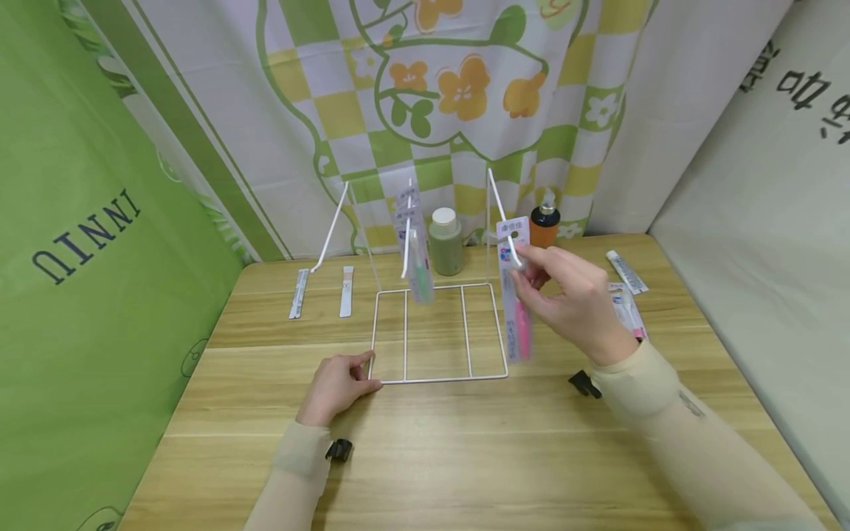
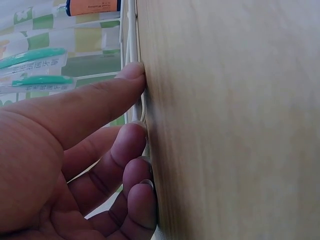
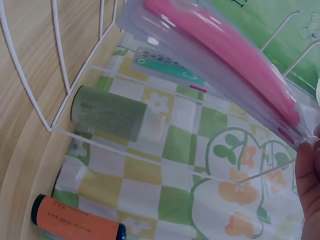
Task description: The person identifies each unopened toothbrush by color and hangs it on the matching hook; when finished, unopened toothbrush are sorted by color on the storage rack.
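A white wire display rack (image 1: 438, 380) stands on the wooden table, with three hooked prongs reaching forward. My left hand (image 1: 335, 387) grips the front left corner of its base, thumb and fingertips at the wire. My right hand (image 1: 571, 299) pinches the upper part of a packaged pink toothbrush (image 1: 522, 332) right at the tip of the right prong. In the right wrist view the pink toothbrush (image 3: 235, 55) slants across the top in its clear blister. Packaged green toothbrushes (image 1: 420, 265) hang from the middle prong. The left prong (image 1: 332, 225) carries nothing.
Behind the rack stand a green bottle (image 1: 446, 247) with a white cap and an orange pump bottle (image 1: 544, 225). Two slim sachets (image 1: 347, 292) lie at left. Another packaged toothbrush (image 1: 627, 310) and a small tube (image 1: 626, 271) lie at right. A patterned curtain (image 1: 458, 88) hangs behind.
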Demonstrator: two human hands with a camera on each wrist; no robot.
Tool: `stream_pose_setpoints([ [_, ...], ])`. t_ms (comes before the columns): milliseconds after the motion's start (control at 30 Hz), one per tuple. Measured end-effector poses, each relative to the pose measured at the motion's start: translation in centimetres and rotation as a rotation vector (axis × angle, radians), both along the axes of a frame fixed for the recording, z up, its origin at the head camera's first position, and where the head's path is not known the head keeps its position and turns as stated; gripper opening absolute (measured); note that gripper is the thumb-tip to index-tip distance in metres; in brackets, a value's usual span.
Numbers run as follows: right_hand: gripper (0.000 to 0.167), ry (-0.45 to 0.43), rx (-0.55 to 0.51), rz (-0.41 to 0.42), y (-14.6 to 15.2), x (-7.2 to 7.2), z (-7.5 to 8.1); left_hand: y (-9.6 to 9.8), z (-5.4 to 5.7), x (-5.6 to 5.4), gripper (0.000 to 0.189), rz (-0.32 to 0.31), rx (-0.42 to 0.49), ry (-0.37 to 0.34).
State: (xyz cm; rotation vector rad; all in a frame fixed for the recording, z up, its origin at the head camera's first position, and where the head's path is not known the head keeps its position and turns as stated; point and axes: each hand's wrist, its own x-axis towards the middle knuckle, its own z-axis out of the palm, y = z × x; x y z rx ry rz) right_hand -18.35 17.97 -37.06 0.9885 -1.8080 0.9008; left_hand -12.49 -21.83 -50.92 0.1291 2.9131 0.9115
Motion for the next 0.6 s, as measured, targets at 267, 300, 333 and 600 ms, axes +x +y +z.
stream_pose_setpoints([
  [267,0.03,-0.035,-0.008,-0.03,-0.5,-2.5,-0.4,-0.1,-0.2,0.0,0.06,-0.007,-0.003,0.007],
  [300,0.031,-0.029,-0.011,-0.039,-0.6,-2.8,-0.4,-0.1,-0.2,0.0,0.06,-0.008,-0.003,0.007],
  [333,0.031,-0.027,-0.017,-0.044,-0.7,-3.1,-0.5,-0.1,-0.2,0.0,0.06,-0.008,-0.002,0.007],
  [600,0.03,0.0,-0.032,-0.079,-1.3,-5.7,-1.0,-0.1,-0.1,0.0,0.06,-0.003,0.005,0.003],
])
